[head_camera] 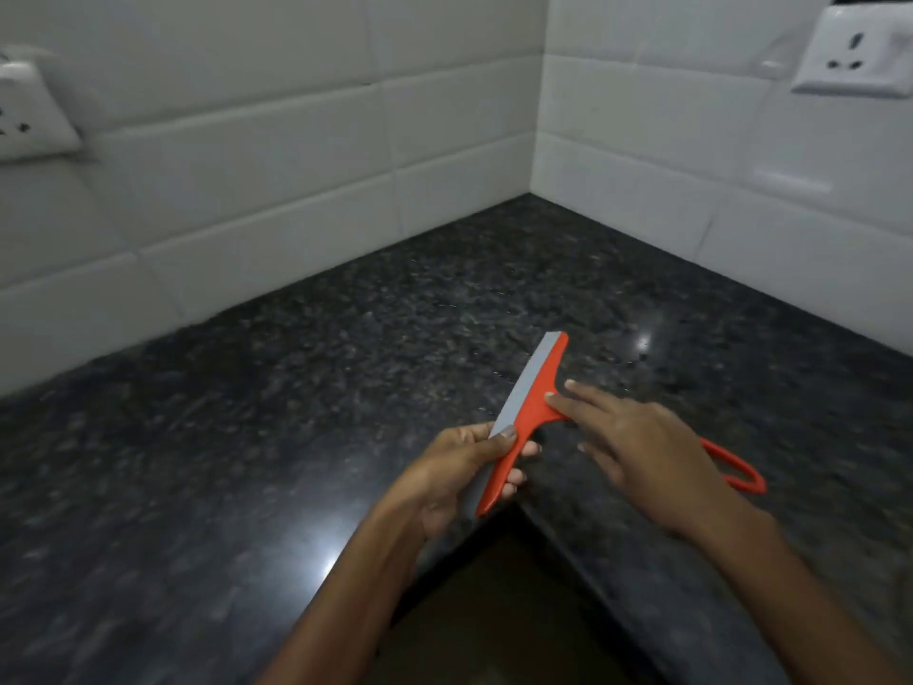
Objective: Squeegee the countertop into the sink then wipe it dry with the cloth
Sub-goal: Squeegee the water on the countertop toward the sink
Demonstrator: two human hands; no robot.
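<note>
Overhead, left hand fingers clamped on orange squeegee, right hand fingers straight atop its handle.

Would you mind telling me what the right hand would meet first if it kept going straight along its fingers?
The right hand already touches the orange plastic squeegee at its neck. Beyond that lies the bare black speckled granite countertop, then probably the white tiled wall; depth is unclear.

Orange squeegee, grey blade, above black countertop.
</note>
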